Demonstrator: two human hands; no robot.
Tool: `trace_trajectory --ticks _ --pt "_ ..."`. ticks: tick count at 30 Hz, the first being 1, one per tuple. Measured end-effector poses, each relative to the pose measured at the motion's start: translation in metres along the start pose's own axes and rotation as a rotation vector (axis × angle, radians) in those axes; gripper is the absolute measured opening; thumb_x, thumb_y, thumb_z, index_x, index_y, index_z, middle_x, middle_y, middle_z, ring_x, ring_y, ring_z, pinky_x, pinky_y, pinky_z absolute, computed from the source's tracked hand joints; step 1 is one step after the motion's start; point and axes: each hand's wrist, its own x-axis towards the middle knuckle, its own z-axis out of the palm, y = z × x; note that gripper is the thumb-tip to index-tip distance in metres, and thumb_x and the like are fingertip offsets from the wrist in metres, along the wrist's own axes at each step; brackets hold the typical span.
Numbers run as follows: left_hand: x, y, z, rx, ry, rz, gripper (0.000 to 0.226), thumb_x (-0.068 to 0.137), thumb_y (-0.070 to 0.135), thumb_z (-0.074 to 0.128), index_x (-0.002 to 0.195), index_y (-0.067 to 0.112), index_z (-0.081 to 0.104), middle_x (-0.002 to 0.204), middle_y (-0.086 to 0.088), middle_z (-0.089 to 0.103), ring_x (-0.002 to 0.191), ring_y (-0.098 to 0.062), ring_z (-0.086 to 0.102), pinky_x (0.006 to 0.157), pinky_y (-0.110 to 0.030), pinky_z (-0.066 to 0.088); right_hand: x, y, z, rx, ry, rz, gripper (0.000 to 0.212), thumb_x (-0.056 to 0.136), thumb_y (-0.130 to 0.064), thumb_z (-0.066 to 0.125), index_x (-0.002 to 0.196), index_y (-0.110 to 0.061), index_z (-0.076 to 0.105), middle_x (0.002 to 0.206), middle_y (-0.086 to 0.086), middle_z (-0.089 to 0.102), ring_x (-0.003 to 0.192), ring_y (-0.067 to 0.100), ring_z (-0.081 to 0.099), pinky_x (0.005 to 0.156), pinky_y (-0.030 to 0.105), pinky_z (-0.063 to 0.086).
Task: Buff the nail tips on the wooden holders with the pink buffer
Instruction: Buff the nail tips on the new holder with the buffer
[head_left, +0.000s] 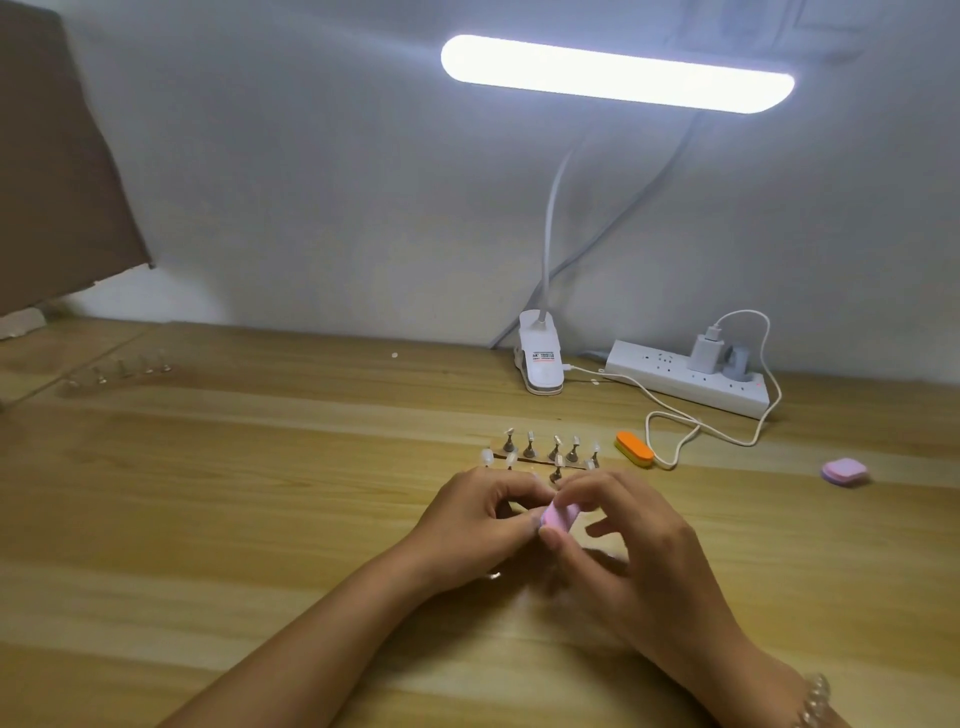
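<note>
My right hand (631, 545) pinches a small pink buffer (558, 517) between thumb and fingers at the middle of the table. My left hand (480, 522) meets it from the left with curled fingers; whatever it holds against the buffer is hidden. Just beyond my hands stand two wooden holders (540, 460) carrying several small metal stands with pale nail tips (556, 441) on top.
An orange buffer block (634, 448) lies right of the holders, a second pink buffer (844, 472) farther right. A clip lamp base (540, 358), a power strip (691, 382) and a white cable (675, 441) sit at the back. More nail stands (124, 369) stand far left.
</note>
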Motion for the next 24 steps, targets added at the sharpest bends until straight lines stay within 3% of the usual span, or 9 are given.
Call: trace_trajectory --ticks 4,8,12,17,21,24 --pt "0.0 -0.002 0.0 0.016 -0.002 -0.012 0.016 0.094 0.019 0.067 0.102 0.029 0.077 0.088 0.001 0.075 0.052 -0.001 0.057 0.046 -0.02 0.042 0.001 0.008 -0.003 -0.005 0.068 0.153 0.015 0.083 -0.021 0.075 0.091 -0.02 0.063 0.09 -0.011 0.061 0.086 0.01 0.064 0.064 0.03 0.058" --pt "0.0 -0.004 0.001 -0.013 -0.001 -0.02 0.02 0.094 0.011 0.064 0.096 0.027 0.076 0.079 0.011 0.072 0.049 0.002 0.055 0.046 -0.016 0.041 0.0 0.001 -0.001 -0.012 -0.005 0.026 0.013 0.085 -0.026 0.072 0.094 -0.022 0.062 0.095 -0.011 0.061 0.09 0.01 0.062 0.067 0.025 0.055" --pt "0.0 -0.004 0.0 0.03 0.005 -0.001 0.014 0.095 0.022 0.067 0.101 0.029 0.078 0.082 0.005 0.074 0.047 0.001 0.052 0.044 -0.016 0.039 0.001 0.007 -0.002 0.033 0.06 0.169 0.015 0.083 -0.018 0.075 0.092 -0.02 0.063 0.092 -0.011 0.062 0.088 0.008 0.065 0.066 0.029 0.058" --pt "0.001 -0.005 0.001 -0.009 -0.001 0.0 0.021 0.091 0.029 0.059 0.102 0.028 0.077 0.075 0.006 0.068 0.057 -0.012 0.054 0.052 -0.035 0.048 -0.001 -0.001 0.001 -0.014 0.023 0.023 0.014 0.088 -0.03 0.066 0.097 -0.022 0.061 0.097 -0.014 0.061 0.089 0.007 0.064 0.068 0.026 0.057" --pt "0.003 -0.009 0.002 -0.009 -0.004 0.004 0.017 0.097 0.025 0.062 0.105 0.027 0.077 0.087 0.003 0.075 0.066 -0.03 0.063 0.056 -0.041 0.053 0.001 0.007 0.0 0.01 0.087 0.139 0.013 0.087 -0.023 0.071 0.094 -0.021 0.06 0.094 -0.01 0.062 0.087 0.008 0.065 0.067 0.029 0.058" --pt "0.003 -0.011 0.002 -0.022 0.003 0.005 0.018 0.095 0.026 0.06 0.103 0.027 0.076 0.084 -0.002 0.073 0.064 -0.019 0.06 0.055 -0.041 0.052 0.0 0.003 0.001 -0.013 0.07 0.059 0.014 0.086 -0.023 0.069 0.096 -0.02 0.059 0.1 -0.012 0.061 0.091 0.006 0.064 0.07 0.024 0.057"
